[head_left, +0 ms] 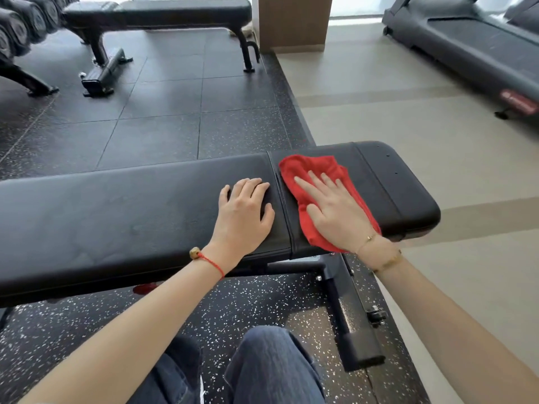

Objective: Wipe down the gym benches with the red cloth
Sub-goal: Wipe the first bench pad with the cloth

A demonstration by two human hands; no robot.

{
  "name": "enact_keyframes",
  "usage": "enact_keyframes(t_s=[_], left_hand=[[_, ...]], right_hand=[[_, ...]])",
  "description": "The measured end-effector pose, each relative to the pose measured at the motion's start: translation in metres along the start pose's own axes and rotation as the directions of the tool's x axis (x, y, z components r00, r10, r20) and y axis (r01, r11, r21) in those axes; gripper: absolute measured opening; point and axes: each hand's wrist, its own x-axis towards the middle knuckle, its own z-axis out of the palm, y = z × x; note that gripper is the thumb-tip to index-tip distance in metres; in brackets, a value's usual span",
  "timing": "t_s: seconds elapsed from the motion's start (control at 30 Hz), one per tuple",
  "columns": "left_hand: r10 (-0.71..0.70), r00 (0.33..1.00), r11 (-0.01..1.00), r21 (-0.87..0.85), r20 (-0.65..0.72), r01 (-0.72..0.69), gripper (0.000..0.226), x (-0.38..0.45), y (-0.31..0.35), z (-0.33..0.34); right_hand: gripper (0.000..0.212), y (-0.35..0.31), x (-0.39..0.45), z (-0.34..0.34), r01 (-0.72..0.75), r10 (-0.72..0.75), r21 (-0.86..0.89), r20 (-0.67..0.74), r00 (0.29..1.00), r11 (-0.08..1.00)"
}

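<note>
The near gym bench (116,211) lies across the view, its black pad ending in a rounded edge on the right side, above the pale floor (408,141). The red cloth (309,173) is on the short seat part of this worktop, just right of the seam between the two pads. The right hand (335,211) presses flat on the cloth with straight, spread fingers, and the cloth reaches to the near edge of the pad under the wrist. Between the cloth and the rounded right end there is a free strip of pad. The left hand (245,211) rests on the long pad just left of the seam, fingers lightly bent and holding nothing. To the left the long pad continues bare to the frame border. A second bench (175,10) stands well apart on the dark rubber floor (163,112), with open floor between. A treadmill (478,45) stands far right.
</note>
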Motion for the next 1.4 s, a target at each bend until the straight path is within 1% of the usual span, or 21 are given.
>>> enact_keyframes(t_s=[0.03,0.1,0.17,0.27,0.33,0.4,0.47,0.6,0.67,0.7,0.77,0.87,0.93,1.0,1.07,1.13,1.17,1.23,1.27,1.33,1.4], left_hand=[[0.003,1.000,1.000,-0.005,0.000,-0.003,0.044,0.000,-0.001,0.000],[0.006,1.000,1.000,-0.003,0.004,-0.006,0.044,0.000,-0.002,0.000],[0.006,1.000,1.000,0.004,0.011,-0.006,0.045,-0.001,-0.001,0.000],[0.006,1.000,1.000,0.017,0.011,-0.006,0.045,-0.003,0.000,0.001],[0.006,1.000,1.000,0.026,0.014,-0.006,0.045,-0.003,0.001,0.001],[0.005,1.000,1.000,0.025,0.019,-0.005,0.045,-0.003,0.001,0.000],[0.005,1.000,1.000,0.026,0.024,-0.006,0.045,-0.003,0.001,-0.001],[0.005,1.000,1.000,0.020,0.023,-0.006,0.045,-0.003,0.001,0.000],[0.004,1.000,1.000,0.020,0.023,-0.005,0.045,-0.003,0.001,0.000],[0.004,1.000,1.000,0.021,0.024,-0.005,0.045,-0.004,0.001,0.000],[0.002,1.000,1.000,0.026,0.024,-0.003,0.045,-0.003,0.003,0.001],[-0.002,1.000,1.000,0.031,0.016,0.002,0.045,-0.004,0.005,0.000],[0.001,1.000,1.000,0.025,0.011,-0.001,0.044,-0.003,0.005,0.000],[0.001,1.000,1.000,0.027,0.010,-0.002,0.044,-0.002,0.004,-0.001],[0.000,1.000,1.000,0.028,0.004,0.000,0.044,-0.002,0.004,-0.001],[-0.003,1.000,1.000,0.017,0.002,0.003,0.044,-0.001,0.004,-0.001],[-0.003,1.000,1.000,0.014,0.001,0.003,0.044,-0.001,0.003,-0.001],[0.002,1.000,1.000,0.007,0.000,-0.002,0.044,-0.002,0.002,-0.001],[0.004,1.000,1.000,0.002,0.001,-0.004,0.044,-0.002,0.000,-0.001],[0.000,1.000,1.000,-0.009,-0.002,0.000,0.044,-0.003,-0.001,0.000],[-0.005,1.000,1.000,-0.011,-0.003,0.005,0.044,-0.003,0.001,0.000]], right_hand=[[0.059,0.007,-0.010,-0.002,-0.013,0.013,0.004,-0.011,1.000,1.000],[0.058,0.031,-0.020,-0.008,-0.111,0.109,-0.025,-0.053,0.993,0.994],[0.057,0.060,-0.020,-0.016,-0.266,0.261,-0.047,-0.086,0.961,0.963],[0.055,0.094,0.006,-0.027,-0.435,0.434,-0.012,-0.055,0.899,0.900],[0.054,0.105,0.033,-0.030,-0.488,0.488,0.003,-0.019,0.873,0.873],[0.054,0.103,0.052,-0.031,-0.502,0.502,0.003,-0.002,0.865,0.865],[0.054,0.094,0.052,-0.028,-0.470,0.470,-0.008,0.001,0.883,0.883],[0.058,0.073,0.004,-0.017,-0.253,0.252,-0.039,-0.026,0.967,0.967],[0.061,0.076,-0.008,-0.018,-0.213,0.212,-0.017,-0.014,0.977,0.977],[0.059,0.083,-0.005,-0.020,-0.224,0.224,-0.001,-0.006,0.975,0.975],[0.055,0.098,0.016,-0.024,-0.302,0.302,0.012,0.006,0.953,0.953],[0.054,0.109,0.064,-0.031,-0.453,0.453,0.009,0.025,0.891,0.891],[0.053,0.096,0.090,-0.030,-0.453,0.453,-0.019,0.018,0.891,0.891],[0.052,0.065,0.104,-0.022,-0.343,0.344,-0.037,0.016,0.939,0.938],[0.053,0.025,0.102,-0.008,-0.175,0.177,-0.036,0.039,0.983,0.984],[0.054,-0.006,0.084,0.004,-0.030,0.032,-0.031,0.053,0.998,0.999],[0.055,-0.014,0.073,0.007,0.017,-0.016,-0.016,0.055,0.998,1.000],[0.056,-0.014,0.050,0.005,0.062,-0.064,0.034,0.056,0.996,0.997],[0.057,-0.007,0.040,0.003,0.070,-0.073,0.052,0.052,0.996,0.996],[0.057,0.016,0.032,-0.003,0.043,-0.043,0.019,0.039,0.998,0.999],[0.056,0.045,0.041,-0.012,-0.074,0.075,-0.044,0.018,0.997,0.996]])
